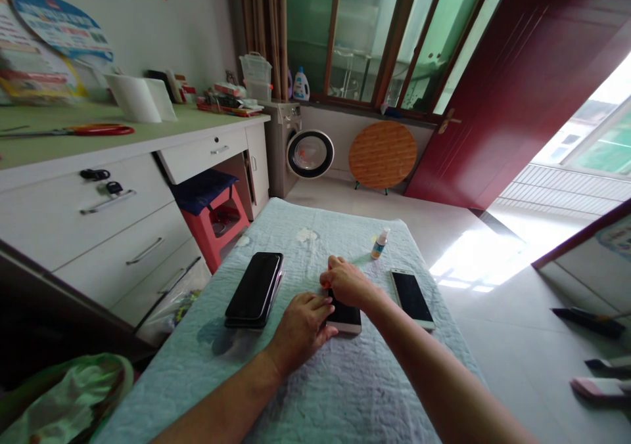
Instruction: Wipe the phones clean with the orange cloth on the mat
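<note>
A phone with a dark screen [348,318] lies flat on the quilted light-blue cloth [315,234], between my hands. My left hand [304,326] rests on its left side, fingers bent over the edge and holding it. Curled at the phone's upper end is my right hand [348,283]; its fingers are closed, and whatever they may hold is hidden. To the left lies a larger black phone [255,288], seemingly on top of another item. A white phone with a dark screen [413,298] is at the right. Beyond my right hand stands a small spray bottle [380,244].
On the left is a white-drawered desk [197,132] with a paper roll [135,99] and red scissors [101,129]. A pink stool [217,227] stands under it. Farther back are a washing machine with its door open [310,154] and a round wooden tabletop [382,155].
</note>
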### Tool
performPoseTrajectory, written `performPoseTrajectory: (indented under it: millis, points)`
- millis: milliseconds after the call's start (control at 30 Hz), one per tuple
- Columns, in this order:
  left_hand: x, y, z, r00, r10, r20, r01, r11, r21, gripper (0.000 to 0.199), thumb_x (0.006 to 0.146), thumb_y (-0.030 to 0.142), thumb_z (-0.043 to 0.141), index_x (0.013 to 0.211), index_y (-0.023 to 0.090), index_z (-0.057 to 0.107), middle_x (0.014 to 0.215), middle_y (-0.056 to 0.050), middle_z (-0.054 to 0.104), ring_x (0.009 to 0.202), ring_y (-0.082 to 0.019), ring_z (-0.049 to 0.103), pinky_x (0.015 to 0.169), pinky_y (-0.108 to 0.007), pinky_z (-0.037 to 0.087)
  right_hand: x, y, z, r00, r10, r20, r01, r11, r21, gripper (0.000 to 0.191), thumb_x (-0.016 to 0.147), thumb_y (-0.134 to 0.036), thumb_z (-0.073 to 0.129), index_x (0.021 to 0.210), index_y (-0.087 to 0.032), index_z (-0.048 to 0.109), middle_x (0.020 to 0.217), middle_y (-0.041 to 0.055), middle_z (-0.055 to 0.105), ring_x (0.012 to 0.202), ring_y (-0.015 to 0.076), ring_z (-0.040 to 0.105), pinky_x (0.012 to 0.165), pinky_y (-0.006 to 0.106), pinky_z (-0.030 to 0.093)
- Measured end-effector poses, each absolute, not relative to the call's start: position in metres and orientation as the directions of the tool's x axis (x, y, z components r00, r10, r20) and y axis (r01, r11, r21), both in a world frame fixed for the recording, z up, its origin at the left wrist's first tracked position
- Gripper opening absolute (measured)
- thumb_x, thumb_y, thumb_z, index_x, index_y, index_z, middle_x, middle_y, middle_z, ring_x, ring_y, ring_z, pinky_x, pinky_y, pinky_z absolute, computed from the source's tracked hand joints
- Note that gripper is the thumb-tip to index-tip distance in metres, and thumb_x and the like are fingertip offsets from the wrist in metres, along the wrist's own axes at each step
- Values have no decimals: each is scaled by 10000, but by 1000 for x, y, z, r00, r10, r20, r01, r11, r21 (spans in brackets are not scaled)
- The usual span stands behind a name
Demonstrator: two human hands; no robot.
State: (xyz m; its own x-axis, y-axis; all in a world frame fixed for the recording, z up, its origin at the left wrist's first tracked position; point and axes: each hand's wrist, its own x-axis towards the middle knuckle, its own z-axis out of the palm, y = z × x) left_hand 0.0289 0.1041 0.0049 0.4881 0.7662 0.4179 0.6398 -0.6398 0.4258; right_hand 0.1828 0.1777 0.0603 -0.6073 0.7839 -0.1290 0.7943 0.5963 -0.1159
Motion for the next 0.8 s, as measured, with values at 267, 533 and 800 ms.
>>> performPoseTrajectory:
  millis: [267, 533, 800]
  points:
    - [30, 104, 4, 501, 763, 407, 625, -645, 439, 357, 701, 157, 817, 1021, 203, 664, 1062, -48, 696, 992, -261, 622, 897, -430, 500, 177, 174, 58, -659, 741, -127, 751, 655, -78, 109, 849, -270, 623, 848, -219, 720, 1020, 79, 529, 933, 212, 460, 724, 292, 411]
    - [29, 103, 6, 511, 781, 359, 665, -624, 411, 373, 725, 247, 814, 1063, 195, 665, 1154, -58, 686, 997, -276, 614, 916, -454, 481, 179, 216, 53, -590, 807, -29, 807, 590, -11, 150, 885, -270, 585, 885, -215, 725, 1192, 107, 510, 1057, 249, 422, 825, 334, 421]
    - [30, 101, 10, 509, 790, 342, 672, -612, 417, 350, 766, 283, 778, 1082, 189, 660, 1120, -73, 689, 999, -279, 609, 911, -454, 470, 180, 197, 51, -620, 784, -25, 784, 618, -54, 336, 976, -261, 415, 847, -204, 721, 1079, 102, 542, 985, 219, 439, 794, 314, 417]
